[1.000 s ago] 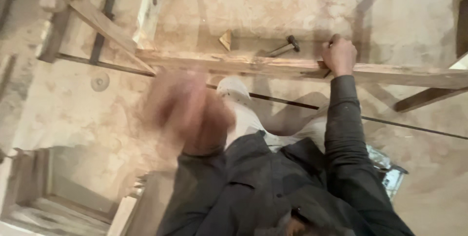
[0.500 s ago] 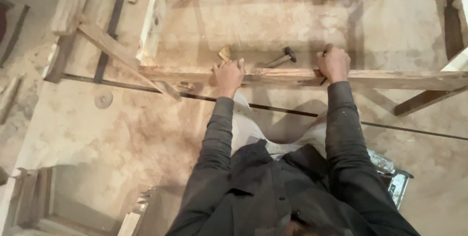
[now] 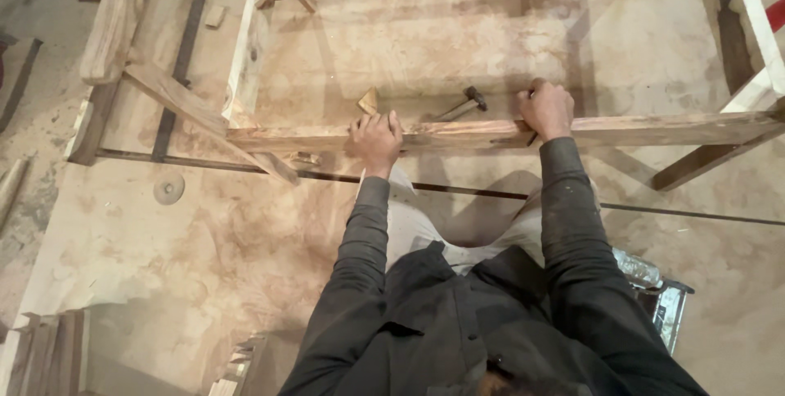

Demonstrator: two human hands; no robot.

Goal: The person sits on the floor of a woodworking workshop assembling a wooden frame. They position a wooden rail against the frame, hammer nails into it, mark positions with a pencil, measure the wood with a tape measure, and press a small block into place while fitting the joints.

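Here, your left hand (image 3: 376, 138) and your right hand (image 3: 546, 110) are both clenched over the top of the same long wooden rail (image 3: 654, 129), which runs level across the open wooden frame (image 3: 245, 61) in front of your knees. Just beyond the rail, between your hands, a hammer (image 3: 462, 106) lies on the dusty floor (image 3: 204, 241) beside a small wooden wedge (image 3: 369, 102).

1 head-worn camera looks steeply down, close above the wooden frame (image 3: 458, 136).
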